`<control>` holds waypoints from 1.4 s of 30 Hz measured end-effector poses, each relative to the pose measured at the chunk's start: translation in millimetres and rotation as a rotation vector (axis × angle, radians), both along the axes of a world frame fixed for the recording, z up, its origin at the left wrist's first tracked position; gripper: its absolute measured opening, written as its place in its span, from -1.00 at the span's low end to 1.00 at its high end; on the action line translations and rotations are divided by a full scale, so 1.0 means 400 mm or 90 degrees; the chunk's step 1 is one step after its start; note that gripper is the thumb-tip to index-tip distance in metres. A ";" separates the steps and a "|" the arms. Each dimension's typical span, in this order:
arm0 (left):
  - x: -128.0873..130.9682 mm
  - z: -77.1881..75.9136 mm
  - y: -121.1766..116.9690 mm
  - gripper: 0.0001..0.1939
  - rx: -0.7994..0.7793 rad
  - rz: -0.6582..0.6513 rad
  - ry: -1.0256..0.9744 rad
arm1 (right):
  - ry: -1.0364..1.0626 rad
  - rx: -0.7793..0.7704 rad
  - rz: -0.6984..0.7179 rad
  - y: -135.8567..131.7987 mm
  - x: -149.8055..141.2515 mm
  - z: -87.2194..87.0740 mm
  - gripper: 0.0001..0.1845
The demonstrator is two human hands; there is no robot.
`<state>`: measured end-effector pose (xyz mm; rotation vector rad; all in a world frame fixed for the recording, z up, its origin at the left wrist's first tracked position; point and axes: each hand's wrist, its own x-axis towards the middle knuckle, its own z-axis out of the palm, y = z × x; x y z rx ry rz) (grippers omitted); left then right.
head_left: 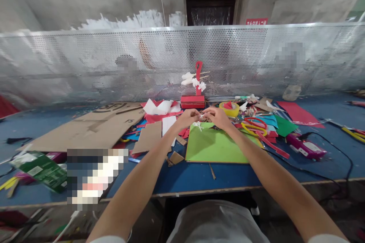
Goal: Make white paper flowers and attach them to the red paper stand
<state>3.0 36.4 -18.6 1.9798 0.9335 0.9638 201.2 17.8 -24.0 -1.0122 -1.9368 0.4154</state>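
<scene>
My left hand (pixel 188 117) and my right hand (pixel 216 117) meet over the far edge of a lime-green sheet (pixel 219 148). Between their fingertips they pinch a small white piece of paper or tissue (pixel 201 115), mostly covered by the fingers. Just below the hands, a small white twisted scrap (pixel 197 124) lies on the green sheet. Behind the hands stands a red box (pixel 192 102) with a red upright strip (pixel 199 70) rising from it, white tufts and thin sticks attached.
Brown cardboard (pixel 88 127) covers the table's left. Paper scraps surround the green sheet, with a yellow tape roll (pixel 229 109) behind my right hand. A purple device (pixel 306 147) with a black cable lies right. A perforated metal screen (pixel 159 60) closes off the back.
</scene>
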 end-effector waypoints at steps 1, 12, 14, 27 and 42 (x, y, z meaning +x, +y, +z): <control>0.000 0.000 0.001 -0.86 -0.007 0.000 -0.007 | 0.029 -0.003 0.002 0.001 0.000 -0.002 -0.86; 0.002 0.007 -0.012 -0.82 0.053 0.009 -0.009 | -0.075 0.011 -0.079 -0.023 0.002 0.021 -0.43; 0.002 0.008 -0.014 -0.81 0.060 -0.001 -0.008 | -0.093 -0.007 -0.104 -0.025 0.004 0.021 -0.35; -0.013 -0.012 0.009 -0.74 0.061 -0.002 0.016 | -0.077 0.069 -0.060 -0.026 -0.010 0.013 -0.82; -0.013 0.006 -0.017 -0.72 0.024 -0.031 0.025 | -0.236 0.039 -0.113 -0.016 0.002 0.004 -0.49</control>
